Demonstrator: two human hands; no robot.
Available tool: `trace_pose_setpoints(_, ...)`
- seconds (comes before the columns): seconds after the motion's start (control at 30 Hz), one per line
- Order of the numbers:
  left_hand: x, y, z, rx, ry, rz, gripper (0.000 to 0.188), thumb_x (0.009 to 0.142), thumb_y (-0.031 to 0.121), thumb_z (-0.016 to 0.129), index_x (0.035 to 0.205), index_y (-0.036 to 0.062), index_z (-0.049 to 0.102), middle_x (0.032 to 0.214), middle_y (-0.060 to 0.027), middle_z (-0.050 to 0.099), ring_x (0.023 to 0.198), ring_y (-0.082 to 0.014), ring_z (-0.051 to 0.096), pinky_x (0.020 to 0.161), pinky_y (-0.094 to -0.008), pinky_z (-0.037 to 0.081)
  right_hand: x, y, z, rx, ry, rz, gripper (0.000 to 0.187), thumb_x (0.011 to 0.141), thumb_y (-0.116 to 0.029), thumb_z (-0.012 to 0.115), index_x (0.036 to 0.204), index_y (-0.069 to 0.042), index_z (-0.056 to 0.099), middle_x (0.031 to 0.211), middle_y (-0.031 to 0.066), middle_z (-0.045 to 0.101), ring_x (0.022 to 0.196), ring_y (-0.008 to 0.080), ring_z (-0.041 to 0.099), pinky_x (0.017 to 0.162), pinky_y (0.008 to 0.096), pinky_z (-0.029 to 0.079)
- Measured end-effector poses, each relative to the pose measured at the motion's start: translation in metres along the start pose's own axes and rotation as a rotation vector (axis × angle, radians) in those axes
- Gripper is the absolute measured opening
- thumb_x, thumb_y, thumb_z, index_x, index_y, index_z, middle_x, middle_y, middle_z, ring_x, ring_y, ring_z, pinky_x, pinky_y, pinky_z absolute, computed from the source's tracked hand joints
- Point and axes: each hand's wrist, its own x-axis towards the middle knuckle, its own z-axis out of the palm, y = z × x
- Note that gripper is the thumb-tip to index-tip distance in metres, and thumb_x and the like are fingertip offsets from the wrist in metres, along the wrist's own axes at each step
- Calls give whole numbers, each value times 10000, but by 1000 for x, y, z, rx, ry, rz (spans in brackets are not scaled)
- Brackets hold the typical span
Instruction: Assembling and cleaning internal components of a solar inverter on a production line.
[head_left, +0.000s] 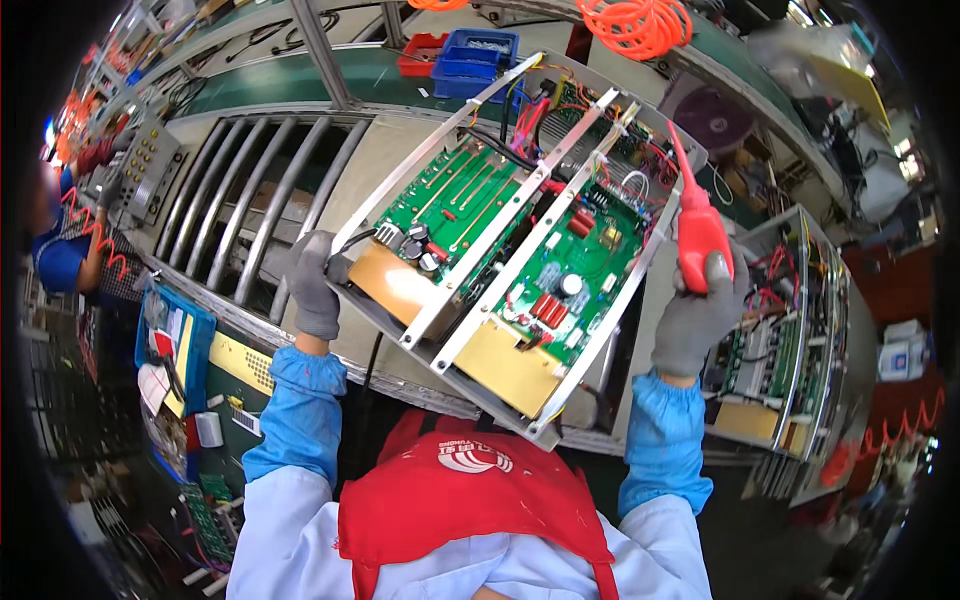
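A metal electronics chassis [455, 285], open on top, lies tilted before me, with white rails running across its circuit boards. Two green circuit boards show between the rails, a left board [460, 195] and a right board [575, 265], each beside a tan panel. My left hand [316, 285], in a grey glove, grips the chassis at its near left corner. In my right hand [703, 315], gloved alike, is a red air blow gun [703, 235], held over the chassis's right edge with its long thin nozzle pointing away from me. The fingers wrap round its body.
Metal rollers [265, 205] of a conveyor lie left of the chassis. Another open chassis [775, 345] stands at the right. Blue bins [475, 60] and a coiled orange hose [637, 25] are at the back. A blue tray [205, 335] sits lower left; a co-worker [70, 240] is far left.
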Motion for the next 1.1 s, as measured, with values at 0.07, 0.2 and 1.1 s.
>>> trace_pose_setpoints(0.07,2,3,-3,150,0,60,323,942,269,508,849,-15,632,641,-50,555,524,-124,509,504,-282,385,-51,-26,5,17,28,40,359,929,-197,517,1216,18,529,1036,110,597,698,126,525,569,254,414)
trace_pose_setpoints(0.2,6,12,-11,145,-176,75,333,952,274,502,865,-19,633,732,-44,571,622,-136,521,578,-300,412,-135,-53,29,27,135,38,443,899,-233,530,1225,65,491,984,157,595,661,151,523,545,274,426)
trace_pose_setpoints(1.1,-122,37,-57,186,-2,45,230,946,195,469,918,-8,575,687,-22,488,643,-84,430,556,-278,351,-190,-19,2,-135,287,-74,516,953,-261,477,1332,85,426,1305,249,499,1174,377,556,976,474,501)
